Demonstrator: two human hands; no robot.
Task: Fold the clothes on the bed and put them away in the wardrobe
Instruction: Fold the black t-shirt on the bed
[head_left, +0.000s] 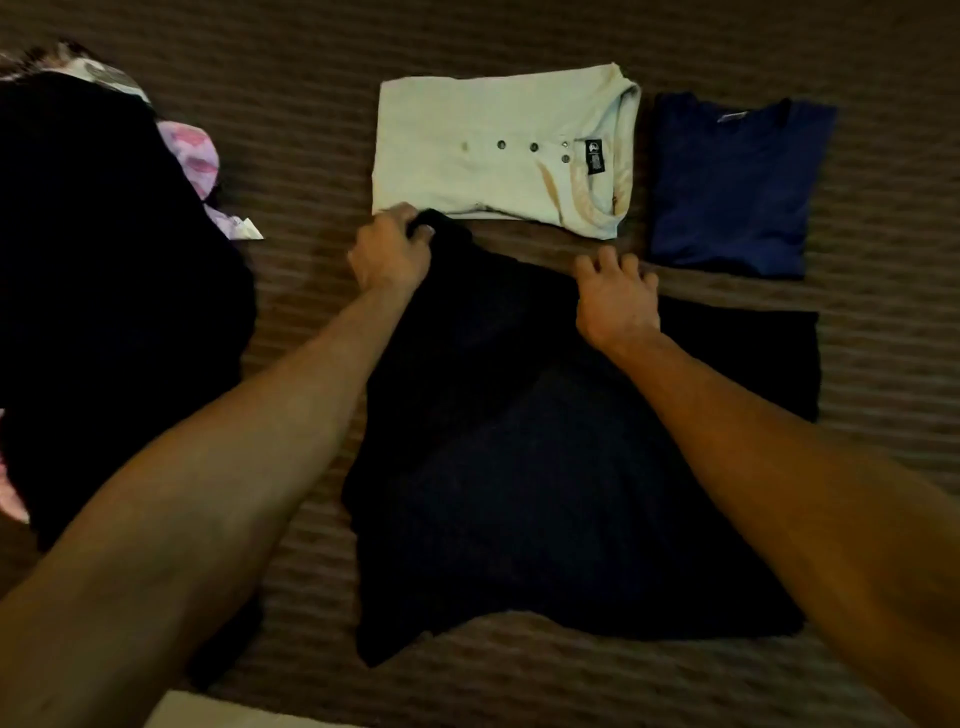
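Nearest on the striped bedcover (311, 171) a dark, rumpled shirt (519, 441) lies spread flat. The left hand (389, 254) pinches its far left corner; the right hand (615, 301) presses its far edge, fingers loosely spread. Beyond sit a folded cream shirt (467, 150) and, to its right, a folded blue shirt (732, 197).

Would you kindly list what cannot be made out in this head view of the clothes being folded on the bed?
- Dark pile, head view: dim light merges it; garment count unclear, left edge cuts it.
- Black garment: too dark to tell its type or folds.
- Left hand: fingertips buried in the cloth it grips.
- White shirt label: too small to read.
- Wardrobe: not in view.
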